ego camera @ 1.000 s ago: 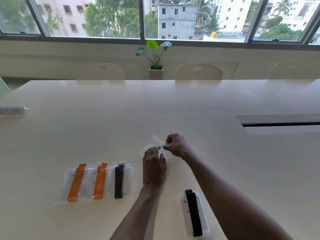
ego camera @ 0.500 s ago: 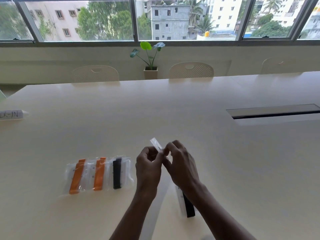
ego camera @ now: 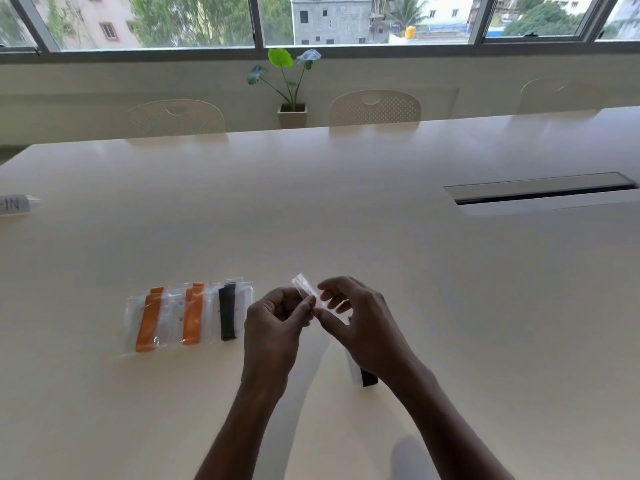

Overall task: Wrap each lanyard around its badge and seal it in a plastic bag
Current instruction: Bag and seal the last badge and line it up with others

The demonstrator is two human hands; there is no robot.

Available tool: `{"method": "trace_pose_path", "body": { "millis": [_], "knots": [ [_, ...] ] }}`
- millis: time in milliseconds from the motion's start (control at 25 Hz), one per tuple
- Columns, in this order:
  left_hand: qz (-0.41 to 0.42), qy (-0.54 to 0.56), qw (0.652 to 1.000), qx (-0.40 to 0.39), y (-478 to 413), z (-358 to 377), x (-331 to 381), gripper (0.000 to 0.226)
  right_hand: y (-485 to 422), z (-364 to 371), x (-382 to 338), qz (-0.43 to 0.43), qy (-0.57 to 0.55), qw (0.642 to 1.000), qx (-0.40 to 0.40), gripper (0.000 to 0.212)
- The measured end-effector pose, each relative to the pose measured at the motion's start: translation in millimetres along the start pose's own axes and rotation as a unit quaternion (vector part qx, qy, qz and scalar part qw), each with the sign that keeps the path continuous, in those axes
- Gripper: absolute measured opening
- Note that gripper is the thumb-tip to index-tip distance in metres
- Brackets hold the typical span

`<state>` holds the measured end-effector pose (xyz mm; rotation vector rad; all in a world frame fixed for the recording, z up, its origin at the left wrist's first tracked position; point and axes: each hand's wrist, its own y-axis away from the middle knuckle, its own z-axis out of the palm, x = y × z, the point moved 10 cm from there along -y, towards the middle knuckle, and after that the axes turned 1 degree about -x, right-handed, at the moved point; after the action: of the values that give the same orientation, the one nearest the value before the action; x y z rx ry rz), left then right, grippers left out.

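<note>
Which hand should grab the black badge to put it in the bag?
Right, probably. The badge lies on the table just beneath the right hand, partly hidden by it, while the left hand sits farther off and pinches the bag, so it can hold that.

Left hand raised, fingers pinching; right hand opposite, thumb and forefinger pinching

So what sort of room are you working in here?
Likely an office meeting room: a long pale table with a cable slot, chairs along its far side, and wide windows facing city buildings.
</note>
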<state>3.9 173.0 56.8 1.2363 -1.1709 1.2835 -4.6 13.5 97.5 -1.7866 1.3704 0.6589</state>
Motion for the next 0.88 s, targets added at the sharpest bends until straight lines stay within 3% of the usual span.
{"method": "trace_pose_path", "body": {
  "millis": [280,520,880],
  "knots": [
    [0.012,-0.089,0.996,-0.005,15.0,-1.2,2.1,0.002,21.0,10.8,6.4,0.021,-0.062,0.997,-0.031,0.019],
    [0.040,-0.165,0.984,-0.044,18.9,9.1,10.9,0.023,30.0,4.1,18.6,0.093,-0.129,0.987,-0.021,0.008],
    [0.035,-0.180,0.982,-0.052,17.9,20.8,10.4,0.018,36.6,-0.8,30.9,0.155,-0.163,0.974,0.004,0.021]
  ]
}}
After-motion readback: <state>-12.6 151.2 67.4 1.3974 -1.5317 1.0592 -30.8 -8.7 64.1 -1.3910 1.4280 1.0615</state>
